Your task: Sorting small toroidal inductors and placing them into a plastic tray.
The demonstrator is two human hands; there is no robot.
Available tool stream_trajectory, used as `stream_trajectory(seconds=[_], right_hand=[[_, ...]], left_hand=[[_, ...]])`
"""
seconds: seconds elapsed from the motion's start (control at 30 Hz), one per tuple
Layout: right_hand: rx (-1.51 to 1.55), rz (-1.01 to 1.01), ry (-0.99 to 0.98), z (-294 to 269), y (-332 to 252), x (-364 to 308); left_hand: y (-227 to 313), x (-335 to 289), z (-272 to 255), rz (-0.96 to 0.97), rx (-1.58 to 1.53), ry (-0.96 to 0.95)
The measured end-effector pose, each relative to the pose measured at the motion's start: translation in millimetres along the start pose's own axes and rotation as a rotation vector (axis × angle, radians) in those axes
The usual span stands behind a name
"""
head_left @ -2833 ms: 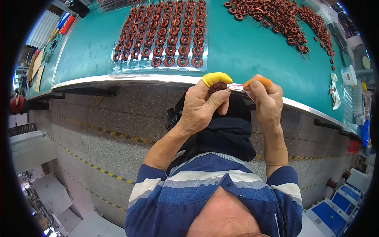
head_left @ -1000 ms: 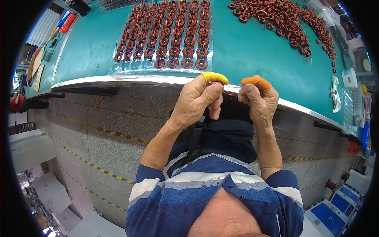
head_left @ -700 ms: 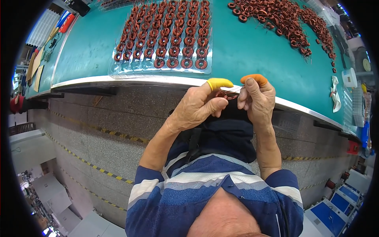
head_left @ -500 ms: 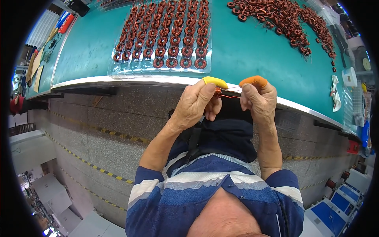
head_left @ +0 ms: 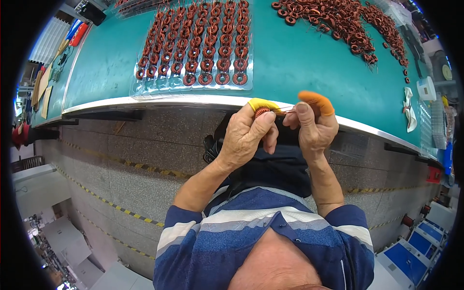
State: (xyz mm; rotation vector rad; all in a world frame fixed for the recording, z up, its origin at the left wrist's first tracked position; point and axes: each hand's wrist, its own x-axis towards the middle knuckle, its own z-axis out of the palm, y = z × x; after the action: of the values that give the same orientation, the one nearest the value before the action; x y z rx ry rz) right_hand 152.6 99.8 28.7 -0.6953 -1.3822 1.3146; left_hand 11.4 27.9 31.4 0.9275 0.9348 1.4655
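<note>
Just in front of the bench edge, my left hand (head_left: 249, 130) pinches a copper-wound ring coil (head_left: 261, 111) between thumb and forefinger. A yellow finger cot (head_left: 263, 103) covers that forefinger and hides part of the coil. Thin copper wire leads (head_left: 286, 110) run from the coil to the right. My right hand (head_left: 315, 126) grips their ends between its thumb and a bare finger. Its forefinger, in an orange finger cot (head_left: 319, 101), is lifted away from the wires.
On the green bench (head_left: 282, 65) lies a clear plastic tray (head_left: 193, 92) with rows of similar coils. A large heap of loose coils (head_left: 333, 19) spreads at the far right. Near the right end are a white cloth strip (head_left: 410, 113) and a white tub (head_left: 426, 90).
The coil has turned in my left hand, so its ring face shows more. My right forefinger has lifted off the wires, and the right thumb has moved closer to the coil.
</note>
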Motion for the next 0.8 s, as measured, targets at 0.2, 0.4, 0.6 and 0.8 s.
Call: stream_trajectory(seconds=[0.2,0.4,0.6,0.8], right_hand=[[0.147,0.054,-0.098,-9,7,4],[0.074,0.115,-0.049,-3,4,-4],[0.043,0.097,0.051,2,7,-5],[0.077,0.290,-0.029,-12,1,-15]], left_hand=[[-5,-1,-1,-0.041,-0.259,0.045],[-10,-1,1,-0.083,-0.296,0.030],[-13,-2,0,-0.057,-0.300,0.067],[-14,1,-4,0.088,0.035,0.151]])
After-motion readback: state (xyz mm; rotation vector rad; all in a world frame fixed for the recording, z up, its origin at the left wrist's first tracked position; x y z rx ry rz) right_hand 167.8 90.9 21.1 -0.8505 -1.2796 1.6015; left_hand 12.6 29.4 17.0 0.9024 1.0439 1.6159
